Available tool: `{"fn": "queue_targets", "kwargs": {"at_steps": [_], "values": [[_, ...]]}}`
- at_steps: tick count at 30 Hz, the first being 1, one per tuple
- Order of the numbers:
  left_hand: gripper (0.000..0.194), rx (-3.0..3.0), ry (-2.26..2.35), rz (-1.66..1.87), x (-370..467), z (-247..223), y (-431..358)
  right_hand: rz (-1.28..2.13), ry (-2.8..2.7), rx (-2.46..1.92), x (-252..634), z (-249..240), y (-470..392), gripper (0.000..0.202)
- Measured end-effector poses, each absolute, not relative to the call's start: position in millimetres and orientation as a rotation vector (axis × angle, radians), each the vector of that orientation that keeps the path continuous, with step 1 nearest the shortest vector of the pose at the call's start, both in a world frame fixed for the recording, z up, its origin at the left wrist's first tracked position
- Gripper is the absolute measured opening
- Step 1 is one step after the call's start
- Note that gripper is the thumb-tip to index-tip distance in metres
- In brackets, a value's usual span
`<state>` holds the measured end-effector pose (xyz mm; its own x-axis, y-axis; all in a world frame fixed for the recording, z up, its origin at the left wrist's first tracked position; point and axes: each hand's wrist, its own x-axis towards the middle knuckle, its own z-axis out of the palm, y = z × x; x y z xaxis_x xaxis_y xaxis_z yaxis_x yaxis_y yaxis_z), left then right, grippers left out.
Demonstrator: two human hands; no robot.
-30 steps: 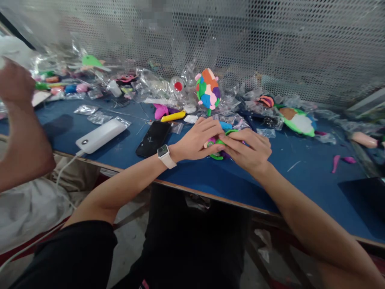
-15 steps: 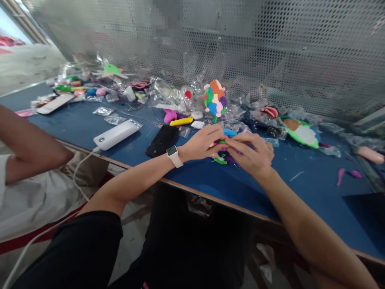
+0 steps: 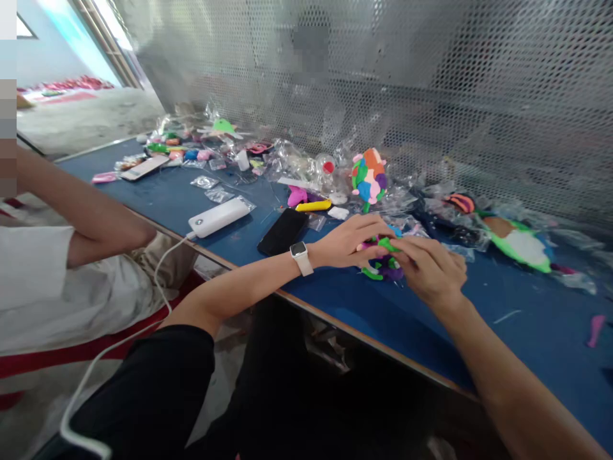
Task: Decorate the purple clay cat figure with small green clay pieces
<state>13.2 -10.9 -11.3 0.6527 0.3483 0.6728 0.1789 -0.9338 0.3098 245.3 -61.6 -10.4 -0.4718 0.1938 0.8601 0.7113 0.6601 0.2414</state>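
Note:
A lump of multicoloured modelling clay (image 3: 378, 271), with purple, green and pink parts, sits low over the blue table between my hands, partly hidden by them. My left hand (image 3: 352, 241), with a watch on the wrist, is closed on its left side, thumb below and fingers over the top. From the right, my right hand (image 3: 433, 268) pinches a bright green piece of clay (image 3: 387, 244) at the top of the lump. The fingertips of both hands nearly meet there. Just behind stands a round, patchwork-coloured clay model (image 3: 368, 176) on a green stem.
A black phone (image 3: 283, 231), a yellow clay stick (image 3: 313, 206) and a white power bank (image 3: 219, 217) with a cable lie to the left. Clear plastic wrappers line the perforated metal panel (image 3: 431, 96). A green-edged clay piece (image 3: 520, 243) lies right. Another person's arm (image 3: 86, 204) is at left.
The view has swung left, so everything sits further right in it. My right fingers have drawn slightly apart from the left, and more of the green clay shows between them.

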Motion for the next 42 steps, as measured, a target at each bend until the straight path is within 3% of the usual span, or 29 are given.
{"fn": "queue_targets", "kwargs": {"at_steps": [6, 13, 18, 25, 31, 37, 42], "values": [[0.046, 2.643, 0.413, 1.034, 16, -14, -11, -0.675, -2.025, -0.438, 244, -8, -62, 0.064], [0.042, 2.709, 0.57, 1.181, 15, -17, -9, -0.645, -2.094, -0.466, 237, -4, -66, 0.076], [0.041, 2.856, 0.527, 1.395, 16, -21, -8, -0.722, -2.077, -0.517, 235, -4, -66, 0.062], [0.045, 3.159, 0.576, 1.36, 13, -13, -17, -0.724, -2.046, -0.613, 234, -3, -65, 0.013], [0.024, 3.337, 0.458, 1.705, 14, -16, -23, -0.585, -2.004, -0.678, 232, -2, -64, 0.012], [0.025, 3.586, 0.429, 1.609, 15, -17, -23, -0.513, -2.029, -0.677, 229, -2, -65, 0.021], [0.02, 3.535, 0.374, 1.779, 11, -21, -17, -0.365, -2.106, -0.629, 233, -1, -64, 0.009]]}}
